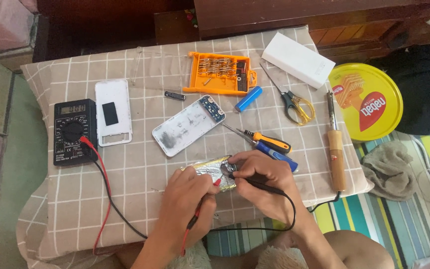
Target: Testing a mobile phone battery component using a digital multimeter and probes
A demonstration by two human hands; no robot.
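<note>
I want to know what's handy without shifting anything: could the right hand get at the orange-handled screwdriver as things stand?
Probably yes. The orange-handled screwdriver lies in the open on the checked cloth, just beyond the right hand, nothing over it. But that hand is gripping a black probe, which it would likely have to put down.

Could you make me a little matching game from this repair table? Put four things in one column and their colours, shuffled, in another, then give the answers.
Things:
1. multimeter
2. screwdriver bit case
3. cylindrical battery
4. round biscuit tin

Colours:
A. blue
B. yellow with a red patch
C. black
D. orange

Pairs: 1-C, 2-D, 3-A, 4-B
</note>
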